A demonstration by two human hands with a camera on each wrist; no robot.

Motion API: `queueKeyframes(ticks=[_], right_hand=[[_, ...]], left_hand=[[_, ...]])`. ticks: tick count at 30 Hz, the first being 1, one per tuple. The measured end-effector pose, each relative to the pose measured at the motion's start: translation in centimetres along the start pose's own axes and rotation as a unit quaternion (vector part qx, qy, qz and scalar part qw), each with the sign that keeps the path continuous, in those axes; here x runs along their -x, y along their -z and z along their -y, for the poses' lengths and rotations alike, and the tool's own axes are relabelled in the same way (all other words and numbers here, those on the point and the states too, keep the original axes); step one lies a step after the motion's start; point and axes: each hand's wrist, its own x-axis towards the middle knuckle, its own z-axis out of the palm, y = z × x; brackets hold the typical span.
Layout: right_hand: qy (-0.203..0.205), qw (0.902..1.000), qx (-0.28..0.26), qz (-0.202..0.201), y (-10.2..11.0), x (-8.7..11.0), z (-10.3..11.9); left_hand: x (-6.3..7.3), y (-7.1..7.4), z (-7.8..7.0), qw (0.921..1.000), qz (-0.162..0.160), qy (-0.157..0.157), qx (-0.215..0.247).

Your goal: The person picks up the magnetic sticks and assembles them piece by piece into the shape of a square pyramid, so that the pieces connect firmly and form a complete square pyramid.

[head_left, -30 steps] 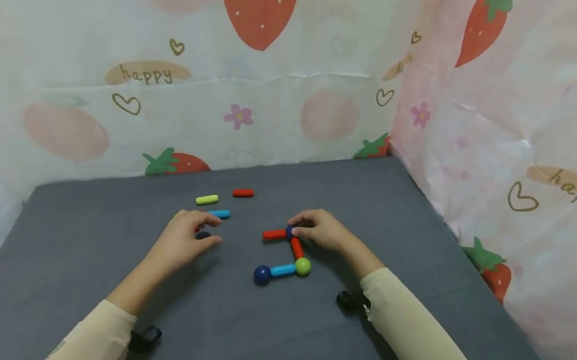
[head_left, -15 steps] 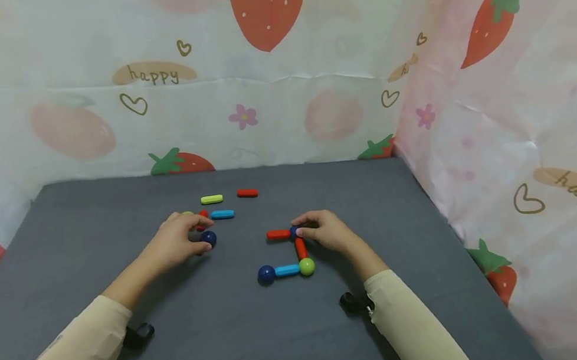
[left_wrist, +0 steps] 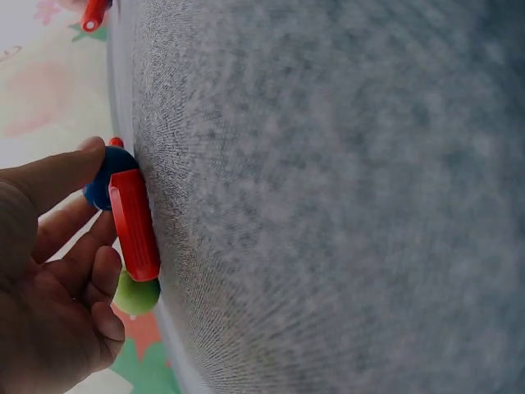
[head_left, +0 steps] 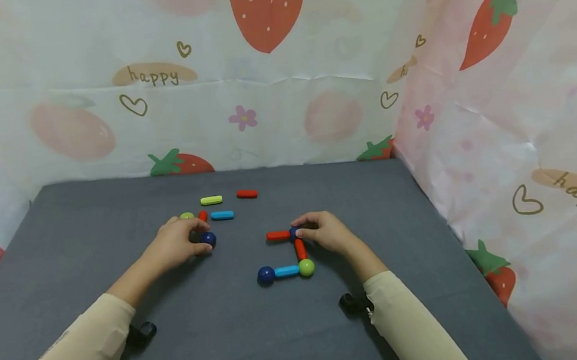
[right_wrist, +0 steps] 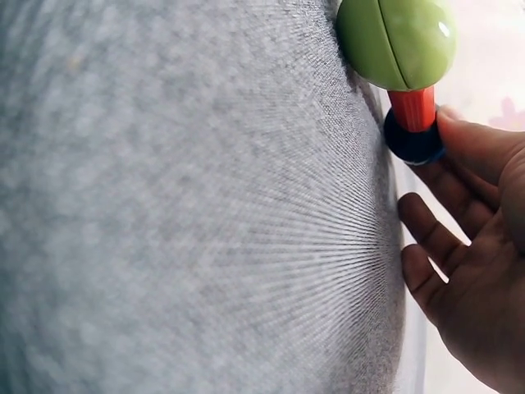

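My left hand (head_left: 175,240) pinches a dark blue ball (head_left: 208,239) between thumb and fingers. In the left wrist view a red rod (left_wrist: 134,226) lies beside this ball, with a green ball (left_wrist: 138,294) at its other end. My right hand (head_left: 329,233) pinches another dark blue ball (head_left: 294,233), partly hidden by the fingertips. From that ball one red rod (head_left: 278,236) points left and a second red rod (head_left: 300,249) runs to a green ball (head_left: 306,267). A light blue rod (head_left: 286,271) links the green ball to a dark blue ball (head_left: 265,274).
Behind the left hand lie a loose blue rod (head_left: 222,215), a yellow-green rod (head_left: 211,200) and a red rod (head_left: 247,194). Everything rests on a grey cloth-covered table (head_left: 221,342). A strawberry-patterned curtain (head_left: 268,93) hangs along the back and right.
My left thumb and fingers have drawn back left and closed on the dark blue ball. The right hand keeps its hold. The head view has shifted slightly.
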Motion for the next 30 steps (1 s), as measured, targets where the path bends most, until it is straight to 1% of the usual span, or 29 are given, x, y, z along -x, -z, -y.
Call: queueKeyframes(ticks=[6,14,17,22,26,30], right_hand=[[0.006,1.0,-0.002,0.001,0.0,0.0,-0.1],[0.008,1.0,0.0,0.0,0.1,-0.1,0.0],[0.008,0.9999,0.006,-0.002,0.1,0.0,0.1],[0.012,0.9999,0.009,0.0,0.2,0.0,0.2],[0.011,0.9999,0.01,0.001,0.2,0.0,0.2],[0.011,0.9999,0.009,0.001,0.1,0.0,0.1]], left_hand=[[-0.1,-0.1,0.0,0.9999,0.005,0.011,-0.007],[-0.4,-0.2,-0.2,0.9999,0.002,0.008,-0.014],[-0.4,-0.1,-0.7,0.9999,0.0,0.009,-0.009],[-0.5,0.3,-2.1,1.0,-0.006,0.008,0.0],[-0.9,0.3,-3.1,0.9999,-0.001,0.005,0.011],[-1.6,-0.1,-3.7,0.9999,0.004,-0.007,0.014]])
